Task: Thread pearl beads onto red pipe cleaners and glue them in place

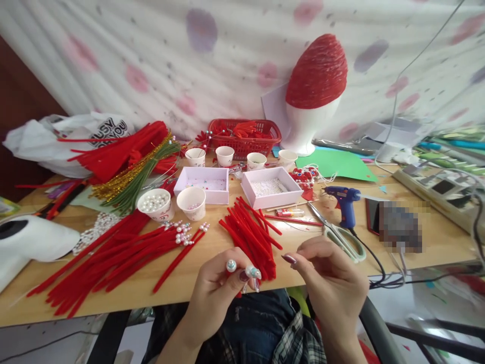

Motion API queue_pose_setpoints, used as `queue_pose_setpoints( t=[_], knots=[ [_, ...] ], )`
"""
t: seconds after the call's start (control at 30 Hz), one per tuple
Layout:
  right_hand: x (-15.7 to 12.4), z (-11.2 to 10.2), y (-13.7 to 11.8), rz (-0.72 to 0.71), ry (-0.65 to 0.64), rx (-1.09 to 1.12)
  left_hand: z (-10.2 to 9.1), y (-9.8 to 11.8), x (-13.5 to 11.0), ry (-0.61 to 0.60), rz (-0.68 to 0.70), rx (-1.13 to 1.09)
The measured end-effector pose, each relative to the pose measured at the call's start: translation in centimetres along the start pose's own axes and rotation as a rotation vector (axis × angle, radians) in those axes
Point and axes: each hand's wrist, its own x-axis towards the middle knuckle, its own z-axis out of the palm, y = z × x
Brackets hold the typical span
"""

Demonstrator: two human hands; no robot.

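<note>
My left hand (222,283) is closed near the table's front edge, pinching a short red pipe cleaner with a pearl bead (231,265) at its top. My right hand (328,275) sits just to the right, fingers curled inward in a pinch; what they hold is too small to make out. Right behind my hands lies a pile of short red pipe cleaners (252,235). A larger spread of long red pipe cleaners (113,258), some tipped with pearl beads, covers the table's left.
Two white trays (206,184) (271,187) and several paper cups (191,202) of beads stand mid-table. Scissors (337,232), a blue glue gun (343,202) and a phone lie right. A red basket (244,136) and a red-capped foam head (316,91) stand behind.
</note>
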Motion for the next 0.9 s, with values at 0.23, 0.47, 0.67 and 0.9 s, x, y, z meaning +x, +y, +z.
queue_pose_setpoints(
  t=[0.23, 0.47, 0.67, 0.9],
  knots=[
    [-0.1, -0.3, 0.2, -0.056, -0.070, -0.048, 0.1, -0.1, -0.1, -0.024, 0.021, -0.049],
    [0.3, -0.6, 1.1, -0.071, -0.140, -0.048, -0.6, 0.8, -0.2, 0.163, -0.080, -0.046],
    [-0.4, -0.5, -0.4, -0.078, -0.145, -0.011, -1.0, 2.9, -1.5, 0.362, 0.153, 0.404],
    [-0.2, 0.3, -4.4, -0.129, -0.212, 0.196, 1.1, 3.9, -3.1, 0.055, 0.091, 0.771]
  ],
)
